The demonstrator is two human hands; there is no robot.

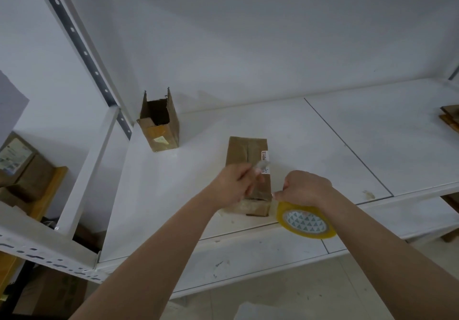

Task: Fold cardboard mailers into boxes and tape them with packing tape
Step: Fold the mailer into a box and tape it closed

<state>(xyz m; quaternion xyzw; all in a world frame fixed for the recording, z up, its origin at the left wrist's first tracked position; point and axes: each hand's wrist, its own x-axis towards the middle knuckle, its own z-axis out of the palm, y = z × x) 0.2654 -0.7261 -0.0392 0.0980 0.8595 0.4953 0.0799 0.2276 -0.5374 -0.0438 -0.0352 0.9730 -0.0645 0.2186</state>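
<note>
— While we look down at the white shelf (323, 145), where does the box we are taping lie?

— We see the closed cardboard box (248, 155) lying flat near the front edge of the shelf, about the middle of the view, with a small white label (264, 155) on its right side. Our left hand (236, 185) rests on its near half, fingers curled, pinching what looks like a strip of clear tape (263, 164) that is blurred above the box.

— And the right hand?

— Our right hand (306, 189) sits just right of the box's near end, fingers curled round the roll of packing tape (306, 222). The roll is yellowish with a white core printed in small triangles, and it hangs over the shelf's front edge below that hand.

— What else do we see?

— An open cardboard box (160, 123) stands upright far to the left, near the shelf's metal post (84, 53), flaps raised, a pale sticker on its front. Flat cardboard pieces (450, 118) lie at the far right edge. More brown boxes (22, 168) sit low at the left, beyond the shelving.
</note>
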